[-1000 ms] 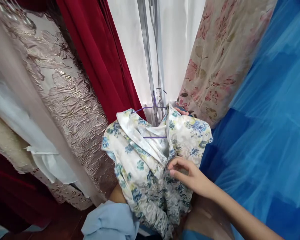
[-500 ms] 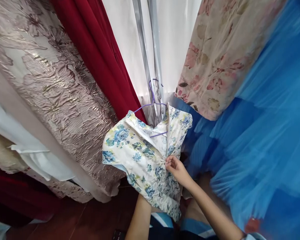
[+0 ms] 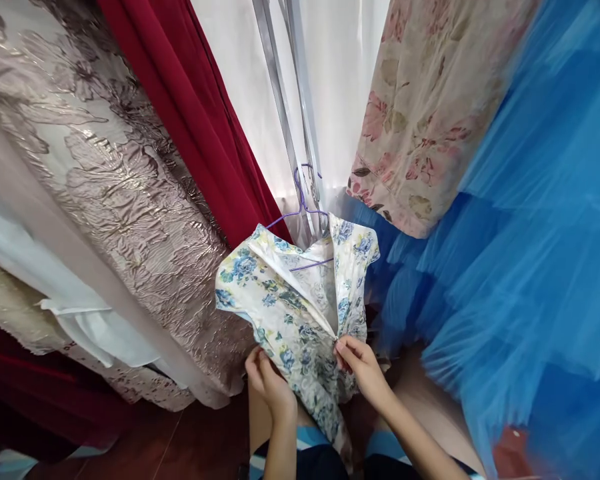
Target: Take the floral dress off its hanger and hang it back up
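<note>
A white dress (image 3: 285, 320) with blue floral print hangs on a thin purple wire hanger (image 3: 283, 217), its front opening spread in a V. At the bottom of that opening, my right hand (image 3: 363, 367) pinches the fabric edge; whether a zipper pull is between the fingertips is too small to tell. My left hand (image 3: 273, 383) is beside the dress's left edge, palm partly up, with its fingers loosely bent and apart and nothing visible in them. The lower part of the dress hangs between my forearms, over my lap.
Grey metal poles (image 3: 300, 100) rise behind the hanger before a white curtain (image 3: 335, 87). Textured pink fabric (image 3: 115, 180) and a dark red drape (image 3: 195, 127) hang at left. A pink floral garment (image 3: 420, 140) and a blue tulle gown (image 3: 525, 280) hang at right, above a reddish tiled floor (image 3: 165, 440).
My left hand has come out from behind the dress to its left side. My right hand has moved slightly down with the bottom of the opening, and the V gapes longer.
</note>
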